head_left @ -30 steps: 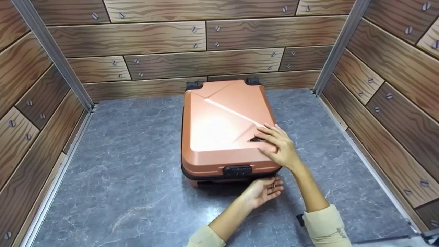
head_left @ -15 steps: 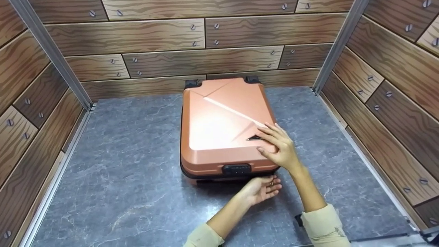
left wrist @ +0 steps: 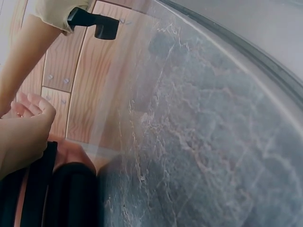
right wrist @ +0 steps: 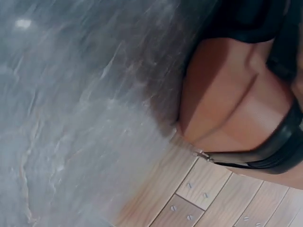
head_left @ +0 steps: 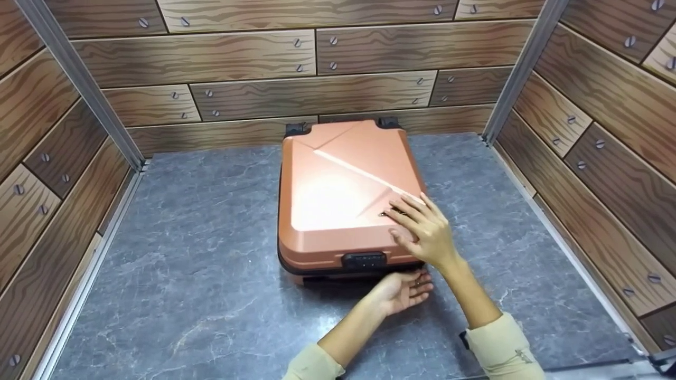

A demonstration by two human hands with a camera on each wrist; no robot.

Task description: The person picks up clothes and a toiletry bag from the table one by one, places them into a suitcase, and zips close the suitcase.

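Our right hand (head_left: 422, 229) lies palm-down on the orange hard-shell suitcase (head_left: 338, 184), fingers slightly spread near its front right corner. Our left hand (head_left: 404, 293) is palm-up just below, fingers bent by the dark seam (head_left: 317, 272); can't tell if it's pinching anything. The suitcase lies flat mid-worktop (head_left: 185, 253), wheels (head_left: 389, 123) toward the back edge. Looks like we're on the zip step, and the next move probably calls for steadying the shell while pulling along the seam.

Perhaps a metal-framed booth (head_left: 87, 89), plank-patterned walls (head_left: 253, 58)
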